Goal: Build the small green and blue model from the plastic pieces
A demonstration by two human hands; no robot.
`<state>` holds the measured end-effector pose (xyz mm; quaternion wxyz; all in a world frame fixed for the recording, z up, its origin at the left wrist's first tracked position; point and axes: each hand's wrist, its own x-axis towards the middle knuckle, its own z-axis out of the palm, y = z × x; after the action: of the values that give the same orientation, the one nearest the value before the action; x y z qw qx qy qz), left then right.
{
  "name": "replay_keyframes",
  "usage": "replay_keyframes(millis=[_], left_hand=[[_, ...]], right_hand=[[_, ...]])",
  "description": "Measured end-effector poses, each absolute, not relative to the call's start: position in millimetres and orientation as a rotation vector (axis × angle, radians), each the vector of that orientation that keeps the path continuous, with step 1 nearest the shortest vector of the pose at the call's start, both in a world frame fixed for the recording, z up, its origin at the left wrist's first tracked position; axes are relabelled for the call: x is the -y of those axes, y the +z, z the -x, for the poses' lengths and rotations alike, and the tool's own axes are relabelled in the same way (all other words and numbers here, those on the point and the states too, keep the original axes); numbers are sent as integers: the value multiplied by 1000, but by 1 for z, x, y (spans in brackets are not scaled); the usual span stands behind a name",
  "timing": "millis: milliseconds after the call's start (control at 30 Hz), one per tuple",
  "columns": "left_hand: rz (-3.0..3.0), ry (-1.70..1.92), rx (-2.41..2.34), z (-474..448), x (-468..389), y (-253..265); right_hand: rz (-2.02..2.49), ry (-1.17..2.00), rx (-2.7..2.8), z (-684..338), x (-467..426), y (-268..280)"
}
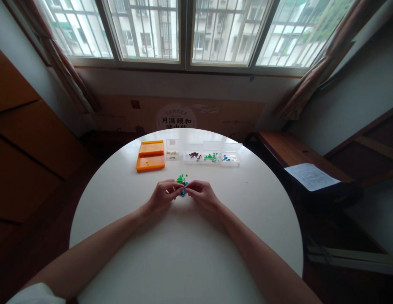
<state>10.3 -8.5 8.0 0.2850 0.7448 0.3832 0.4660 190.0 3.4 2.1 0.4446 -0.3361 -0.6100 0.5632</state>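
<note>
My left hand and my right hand meet above the middle of the white round table. Both are closed, thumbs and fingers pinched together at the tips. What they pinch is too small and too hidden to name. Small green pieces lie just beyond the fingertips. Small blue pieces show between and below my fingers, partly covered by them. A few dark bits also seem to be there, but their shape does not come out.
Behind the hands stands an orange two-part tray with a few yellow bits. To its right, clear plastic boxes with lids up hold pale, dark brown, green and blue pieces. A paper sheet lies on a wooden bench at right.
</note>
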Motion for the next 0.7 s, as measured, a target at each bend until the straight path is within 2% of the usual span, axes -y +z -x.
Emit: replay_keyframes(millis=[700], left_hand=[[-1977,1226,-1090,-11,10,11]], right_hand=[[787,1441,1469,-190,-3,4]])
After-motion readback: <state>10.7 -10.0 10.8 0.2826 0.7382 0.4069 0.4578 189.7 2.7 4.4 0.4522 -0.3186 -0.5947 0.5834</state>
